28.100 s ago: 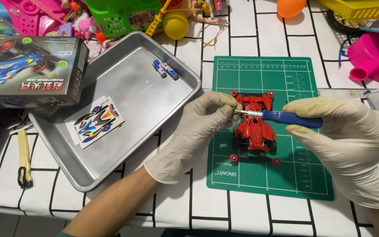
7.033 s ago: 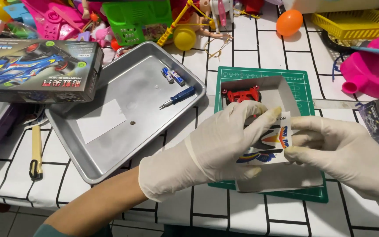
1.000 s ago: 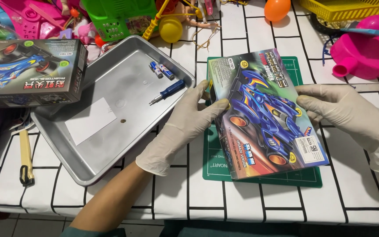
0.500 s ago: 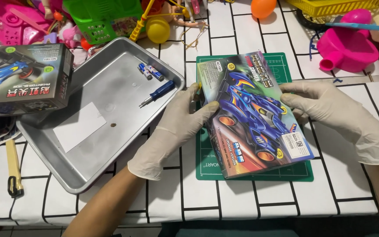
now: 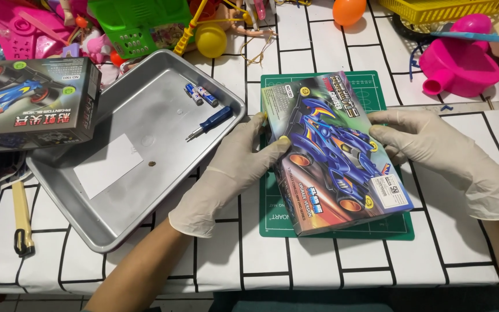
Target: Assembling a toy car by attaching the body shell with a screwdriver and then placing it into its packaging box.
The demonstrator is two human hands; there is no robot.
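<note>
A toy-car kit box (image 5: 333,153) with a blue racer on its lid lies flat on the green cutting mat (image 5: 342,228) in the centre right of the frame, covering most of it. The gloved left hand (image 5: 232,170) presses its curled fingers against the box's left edge; the gloved right hand (image 5: 434,150) lays its fingers along the right edge, so both hands clasp the box between them.

Just left of the left hand sits a metal tray (image 5: 105,225), its near corner almost touching the wrist. Inside lie a blue-handled screwdriver (image 5: 209,122), two small batteries (image 5: 201,95), a white paper sheet (image 5: 108,173) and a tiny dark speck. A second kit box (image 5: 33,104) rests over the tray's upper-left rim. A yellow-handled tool (image 5: 21,216) lies at the left edge. Pink, green and yellow plastic toys crowd the top, with a pink pot (image 5: 463,63) at upper right.

Bare white gridded tablecloth (image 5: 330,268) stays open along the bottom, below mat and tray.
</note>
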